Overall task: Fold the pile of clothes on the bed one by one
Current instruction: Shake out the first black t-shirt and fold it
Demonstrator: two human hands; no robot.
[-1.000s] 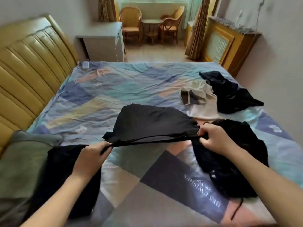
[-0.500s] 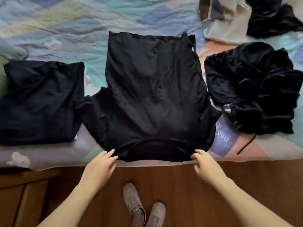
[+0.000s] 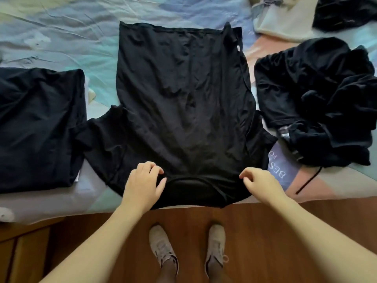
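Head view is cutting off much of what you are working around: the folded dark garment (image 3: pixel 38 127) on your left is running off the frame's edge, and the cream garment (image 3: pixel 285 21) and a black piece (image 3: pixel 346 11) at the top right are only partly showing. The crumpled black pile (image 3: pixel 318 99) on your right is too tangled to count its items. Printed lettering on the bedsheet (image 3: pixel 61 33) is half covered. One black T-shirt (image 3: pixel 183 99) is lying flat in the middle of the bed, collar toward you at the near edge. Your left hand (image 3: pixel 142 184) is resting on the shoulder beside the collar, fingers curled, seemingly gripping nothing. Your right hand (image 3: pixel 261 182) is hovering at the other shoulder, fingers bent loosely; whether it is pinching cloth is unclear. Two grey shoes (image 3: pixel 163 248) are standing on the wooden floor (image 3: pixel 265 231).
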